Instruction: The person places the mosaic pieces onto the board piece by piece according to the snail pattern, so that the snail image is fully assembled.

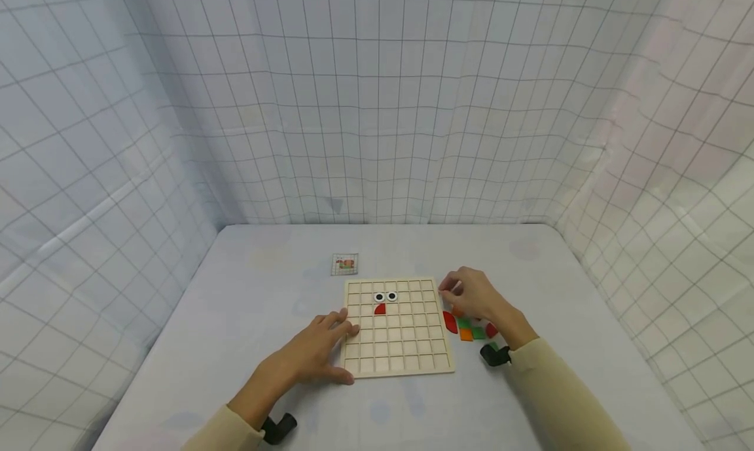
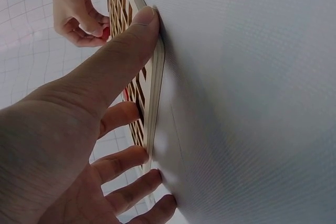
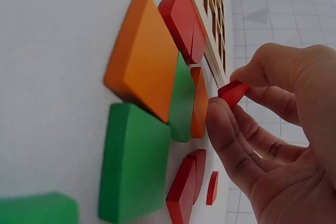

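A wooden grid board (image 1: 400,374) lies flat on the white table. Two round eye pieces (image 1: 385,297) sit side by side on it, with a red quarter-round tile (image 1: 380,309) in a cell just below. My left hand (image 1: 318,348) rests at the board's left edge with fingers spread; in the left wrist view its thumb (image 2: 126,45) touches the rim. Beside the board's upper right edge, my right hand (image 1: 471,294) pinches a small red tile (image 3: 232,94) between thumb and fingertips. The fingers partly cover that tile, so its full shape is hidden.
Loose tiles lie right of the board: an orange one (image 3: 144,56), a green one (image 3: 137,163), red rounded ones (image 3: 181,27) and several others. A small picture card (image 1: 344,264) lies beyond the board's upper left corner. Grid-patterned white curtains (image 1: 377,110) enclose the table's back and sides.
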A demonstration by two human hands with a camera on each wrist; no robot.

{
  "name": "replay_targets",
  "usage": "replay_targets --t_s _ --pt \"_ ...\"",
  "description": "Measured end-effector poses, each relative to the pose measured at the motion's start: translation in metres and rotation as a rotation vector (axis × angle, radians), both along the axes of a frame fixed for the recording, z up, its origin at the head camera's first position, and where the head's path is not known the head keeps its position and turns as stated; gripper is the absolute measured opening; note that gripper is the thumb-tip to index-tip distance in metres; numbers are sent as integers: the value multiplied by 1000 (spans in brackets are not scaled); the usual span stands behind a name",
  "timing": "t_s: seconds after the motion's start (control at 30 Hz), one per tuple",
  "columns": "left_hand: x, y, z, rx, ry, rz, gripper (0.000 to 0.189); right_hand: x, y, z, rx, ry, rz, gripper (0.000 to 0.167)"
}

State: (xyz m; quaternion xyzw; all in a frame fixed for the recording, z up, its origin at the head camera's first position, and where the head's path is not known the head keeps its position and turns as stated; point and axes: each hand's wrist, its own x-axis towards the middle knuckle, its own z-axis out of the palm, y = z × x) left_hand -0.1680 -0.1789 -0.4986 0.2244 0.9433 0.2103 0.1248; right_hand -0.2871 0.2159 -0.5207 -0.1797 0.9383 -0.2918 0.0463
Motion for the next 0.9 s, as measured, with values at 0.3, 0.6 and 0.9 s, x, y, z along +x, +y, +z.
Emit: replay_targets --t_s 0.3,0.6,0.9 --pt "0 1 0 -2 -17 11 95 4 -1 -2 -64 22 -39 7" --pt "0 1 1 -3 -32 31 95 5 -8 -1 -135 63 -68 15" --pt "0 1 0 0 -23 28 96 11 -38 4 -198 65 18 15"
